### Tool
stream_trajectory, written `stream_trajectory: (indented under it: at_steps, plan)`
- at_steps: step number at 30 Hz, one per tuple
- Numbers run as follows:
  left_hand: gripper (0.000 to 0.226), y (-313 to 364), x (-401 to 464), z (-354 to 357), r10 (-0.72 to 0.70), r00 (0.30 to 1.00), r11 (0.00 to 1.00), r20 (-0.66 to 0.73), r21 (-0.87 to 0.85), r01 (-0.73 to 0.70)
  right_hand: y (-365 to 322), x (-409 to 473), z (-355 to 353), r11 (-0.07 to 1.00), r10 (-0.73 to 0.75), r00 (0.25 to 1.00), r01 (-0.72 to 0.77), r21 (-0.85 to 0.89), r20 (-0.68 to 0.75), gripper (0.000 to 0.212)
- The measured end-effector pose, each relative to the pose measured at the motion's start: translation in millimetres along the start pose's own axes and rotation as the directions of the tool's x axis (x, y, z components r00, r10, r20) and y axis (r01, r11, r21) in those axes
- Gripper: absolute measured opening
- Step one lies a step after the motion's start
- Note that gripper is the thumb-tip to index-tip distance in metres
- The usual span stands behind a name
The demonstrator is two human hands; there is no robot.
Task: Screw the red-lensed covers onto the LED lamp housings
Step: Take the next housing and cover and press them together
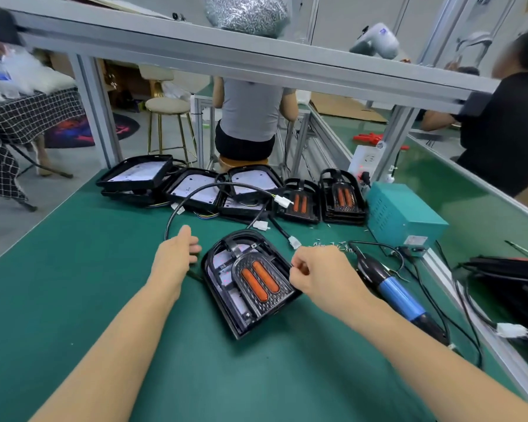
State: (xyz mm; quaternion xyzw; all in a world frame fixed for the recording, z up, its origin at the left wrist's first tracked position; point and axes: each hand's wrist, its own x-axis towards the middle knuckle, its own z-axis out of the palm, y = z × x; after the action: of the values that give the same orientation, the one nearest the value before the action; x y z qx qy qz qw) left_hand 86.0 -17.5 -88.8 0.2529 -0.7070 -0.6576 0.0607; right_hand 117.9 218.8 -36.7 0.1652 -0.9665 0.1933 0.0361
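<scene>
The lamp housing (226,287) sits flat on the green mat (89,300) right between both hands, with the red-lensed cover (261,283) already dropped into it, two orange-red lens bars facing up. Looks like rigid moulded plastic, so I'd guess light and stiff but happy to skate around on that mat; better to pin it by the outer black rim than lean on the lens, which probably scuffs or cracks first. The left hand (177,251) is just off the housing's far-left edge, fingers loosely curled and holding nothing as far as I can tell, with a black cable (195,193) looping past it. The right hand (317,272) is curled in a pinch at the cover's right edge, likely on a tiny screw, but it's too small to be sure. Just outside that hand lies the blue-handled electric screwdriver (400,296), with loose screws (333,245) scattered just beyond the knuckles. Further out: stacked housings (192,187), finished lamps (343,197), a teal power box (406,217), and other people working at neighbouring benches.
</scene>
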Motion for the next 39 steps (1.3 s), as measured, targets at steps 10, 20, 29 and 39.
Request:
stream_trajectory:
  at_steps: [10, 20, 29, 39]
  plan:
    - [0.015, -2.9, -3.3, 2.5, 0.175, 0.967, 0.905, 0.185, 0.357, -0.232, 1.4, -2.4, 2.9, 0.990, 0.006, 1.000, -0.003, -0.140, 0.026, 0.015]
    - [0.029, -6.1, -4.5, 3.7, 0.081, 0.979, 0.993, 0.185, 0.065, -0.095, 13.1, -6.5, 25.4, 0.980, -0.041, 0.994, 0.020, -0.197, -0.103, 0.020]
    - [0.028, -12.6, -10.9, 13.4, 0.346, 0.935, 0.751, 0.079, 0.574, -0.326, 25.9, -3.5, 34.2, 0.995, 0.055, 0.994, -0.045, 0.093, -0.099, 0.012]
    - [0.031, -0.5, -18.5, 13.6, 0.455, 0.881, 0.593, 0.128, 0.695, -0.407, 113.7, -39.7, -35.9, 0.853, 0.500, 0.865, -0.483, -0.199, 0.045, 0.044]
